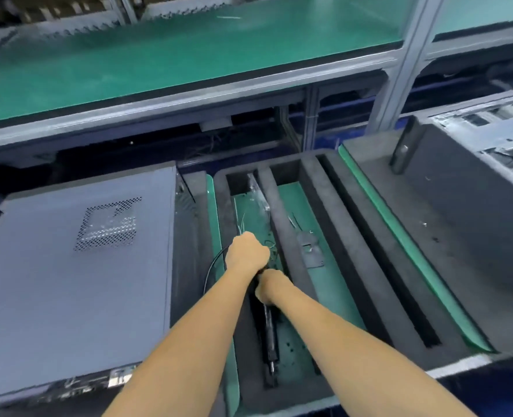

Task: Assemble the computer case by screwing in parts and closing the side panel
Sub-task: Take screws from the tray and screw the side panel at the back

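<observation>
- A computer case (74,266) lies flat at the left edge of the tabletop (430,245), its vented side panel (107,224) facing up and apparently already closed — by that look, the closing step is largely done, though no screws can be made out.
- Both hands meet over the left slot of a dark foam tray (282,218) just right of the case. The left hand (247,252) is curled into a fist, seemingly round a thin black cable (211,267) looping out beside it; the right hand (272,285) grips the top of a long dark tool (268,329), probably a screwdriver, lying along the slot.
- The case sits close to the left forearm but apart from both hands — neither touches it.
- A small metal bracket (311,249) rests in the next slot, so some fastening may remain; another case (490,136) sits at the far right corner.
</observation>
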